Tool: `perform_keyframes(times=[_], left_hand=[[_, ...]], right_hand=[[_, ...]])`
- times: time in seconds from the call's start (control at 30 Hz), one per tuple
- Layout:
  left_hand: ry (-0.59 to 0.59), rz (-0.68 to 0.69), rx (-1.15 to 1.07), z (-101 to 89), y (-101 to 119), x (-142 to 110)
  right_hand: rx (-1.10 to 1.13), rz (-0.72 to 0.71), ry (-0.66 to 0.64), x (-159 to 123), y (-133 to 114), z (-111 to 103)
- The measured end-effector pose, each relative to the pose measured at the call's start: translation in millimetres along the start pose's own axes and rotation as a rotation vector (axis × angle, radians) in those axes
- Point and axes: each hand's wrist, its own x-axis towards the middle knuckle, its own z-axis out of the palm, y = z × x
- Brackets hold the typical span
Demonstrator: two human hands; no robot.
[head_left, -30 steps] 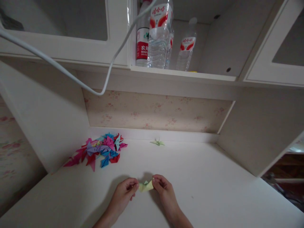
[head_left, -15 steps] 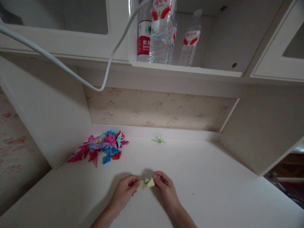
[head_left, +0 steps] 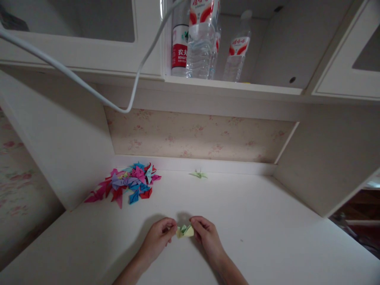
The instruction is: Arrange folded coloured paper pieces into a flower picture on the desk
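A small folded paper piece (head_left: 185,232), pale yellow with light green inner folds, is held just above the white desk near its front. My left hand (head_left: 158,236) pinches its left end between thumb and fingers. At the opposite end, my right hand (head_left: 207,236) grips it the same way. Its middle shows between the hands, while both tips are hidden by fingers. Beyond them, a light green origami crane (head_left: 199,174) rests by the back edge of the desk.
Many-coloured origami cranes (head_left: 133,182) lie heaped at the back left. Overhead, a cabinet shelf (head_left: 237,86) bears several plastic bottles (head_left: 200,47). A white cable (head_left: 97,97) hangs across the upper left. Side panels (head_left: 329,154) flank the white desk (head_left: 252,213).
My right hand has tilted slightly, and its end of the folded paper sits a little lower. Both hands keep their pinch; the cranes have not moved.
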Motion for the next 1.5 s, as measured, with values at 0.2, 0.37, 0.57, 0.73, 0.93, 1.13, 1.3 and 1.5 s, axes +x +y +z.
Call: perform_keyframes(times=[0.2,0.37,0.57,0.73,0.93,1.13,1.3,1.5], left_hand=[[0.058,-0.011,-0.050,0.4,-6.0,4.1],[0.069,-0.018,-0.058,0.4,-5.3,3.3],[0.061,-0.021,-0.024,1.3,-0.6,0.7],[0.075,-0.028,-0.014,1.2,-0.3,1.6],[0.092,-0.035,-0.008,1.1,2.7,0.9],[0.072,-0.006,-0.029,1.1,-1.7,2.0],[0.079,-0.016,-0.022,1.6,-5.5,3.2],[0.076,-0.022,-0.027,2.2,-4.4,3.4]], right_hand=[[-0.013,-0.005,-0.011,1.2,3.7,0.4],[-0.002,0.003,-0.032,0.7,4.2,2.7],[-0.098,-0.031,-0.070,2.1,11.0,1.4],[-0.117,-0.050,-0.076,-2.1,6.1,2.2],[-0.140,-0.114,-0.075,-2.7,5.4,0.5],[-0.140,-0.134,-0.047,0.9,10.5,-1.6],[-0.127,-0.131,-0.045,1.1,10.5,-1.0],[-0.117,-0.142,-0.050,3.1,12.6,-1.4]])
